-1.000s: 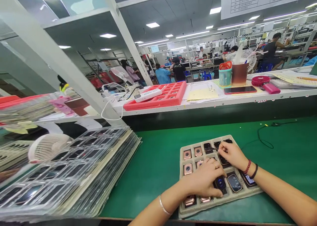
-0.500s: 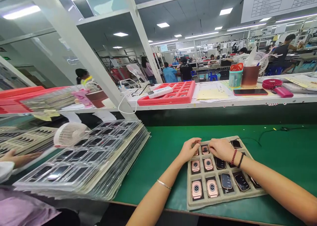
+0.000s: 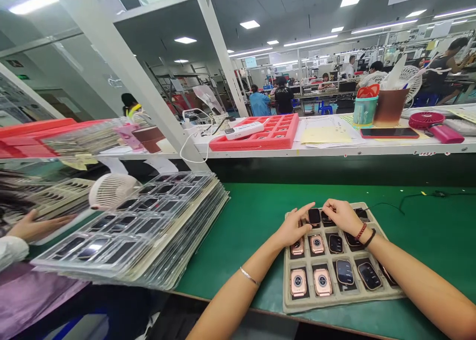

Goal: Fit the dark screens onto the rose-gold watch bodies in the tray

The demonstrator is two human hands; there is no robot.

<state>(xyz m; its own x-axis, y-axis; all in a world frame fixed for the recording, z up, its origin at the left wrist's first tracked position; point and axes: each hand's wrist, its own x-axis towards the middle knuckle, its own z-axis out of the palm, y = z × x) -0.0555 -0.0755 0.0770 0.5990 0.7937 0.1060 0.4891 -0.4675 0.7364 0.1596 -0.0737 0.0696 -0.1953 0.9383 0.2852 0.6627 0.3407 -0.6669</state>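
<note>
A grey moulded tray point(image 3: 288, 300) holds several smartwatches in rows of pockets. The two front-left ones lie back up, showing pink cases and round sensors, such as this smartwatch point(image 3: 322, 281); further right, a smartwatch point(image 3: 345, 272) shows its dark screen. My left hand point(image 3: 293, 227) is at the tray's back-left corner, thumb and forefinger spread beside a screen-up smartwatch point(image 3: 314, 217). In the back row, my right hand point(image 3: 341, 216) has its fingers pinched at the upper edge of another dark-screened smartwatch point(image 3: 326, 216), partly hiding it.
A tall stack of clear trays point(image 3: 148, 226) with dark screens stands to the left, beside a white fan point(image 3: 113, 191). A co-worker's hand point(image 3: 40, 226) is further left. On the shelf are a red tray point(image 3: 275, 140), a phone point(image 3: 388, 133) and cups. A thin black cable point(image 3: 401, 206) lies behind the tray.
The back-row smartwatch between my hands was back up and now shows its dark screen. My right hand has shifted right to the neighbouring pocket. My left fingers have spread towards the turned watch.
</note>
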